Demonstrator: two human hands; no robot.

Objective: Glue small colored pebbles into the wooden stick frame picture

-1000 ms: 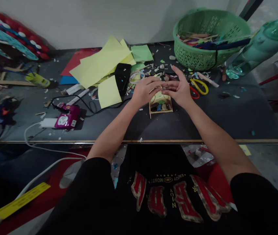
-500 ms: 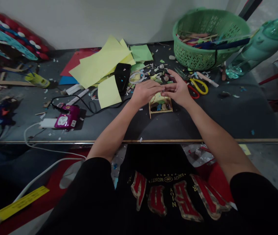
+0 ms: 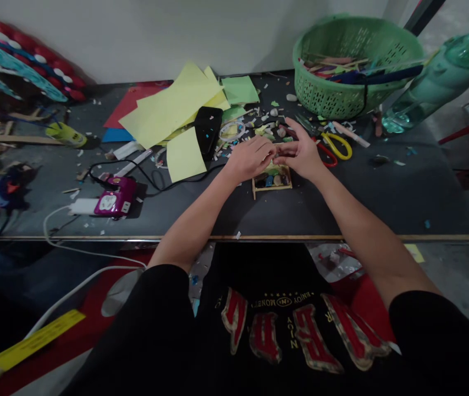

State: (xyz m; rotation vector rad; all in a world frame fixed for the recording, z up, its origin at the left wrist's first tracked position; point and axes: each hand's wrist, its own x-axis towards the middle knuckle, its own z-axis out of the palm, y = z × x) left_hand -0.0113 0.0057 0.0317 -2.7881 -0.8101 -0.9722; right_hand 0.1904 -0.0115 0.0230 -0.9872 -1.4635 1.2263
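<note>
A small wooden-edged craft box (image 3: 272, 188) stands on the dark table in front of me, with blue, tan and dark pebbles (image 3: 277, 180) along its near side. Above its far part, the fingertips of both my hands meet. My left hand (image 3: 251, 158) comes from the left, its fingers bent and pressed together. On the other side my right hand (image 3: 303, 154) pinches with thumb and fingers, the index finger raised. Whatever lies between the fingertips is too small and too covered to name. The back of the box is hidden under the hands.
Beyond my right hand lie scissors with yellow handles (image 3: 337, 146) and red-handled ones (image 3: 328, 155). A green basket (image 3: 325, 91) of sticks and a bottle (image 3: 428, 88) stand back right. Yellow paper (image 3: 172, 104), a black phone-like object (image 3: 208, 132), scraps and a purple power adapter (image 3: 115, 199) lie leftward.
My left fingers have curled more and moved slightly in toward the right fingertips. The right hand and the craft box have hardly moved; the view has shifted a little.
</note>
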